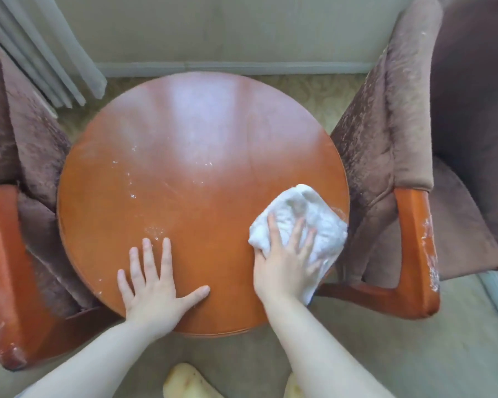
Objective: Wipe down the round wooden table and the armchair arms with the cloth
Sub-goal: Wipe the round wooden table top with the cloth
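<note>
The round wooden table point(190, 156) fills the middle of the view, its orange-brown top glossy with small white specks and wet streaks on the left half. My left hand point(153, 285) lies flat on the near part of the top, fingers spread. My right hand point(285, 259) presses straight fingers onto a crumpled white cloth point(308, 219) at the table's right edge; part of the cloth hangs over the rim. A wooden armchair arm point(417, 248) stands to the right, with white specks along it. Another wooden arm point(3, 268) is at the left.
Brown velvet armchairs flank the table, the left chair point(32, 145) and the right chair point(397, 116) both close against its rim. A grey curtain point(41, 50) hangs at the back left. Beige carpet point(414, 354) lies around. My slippers point(184, 383) show at the bottom.
</note>
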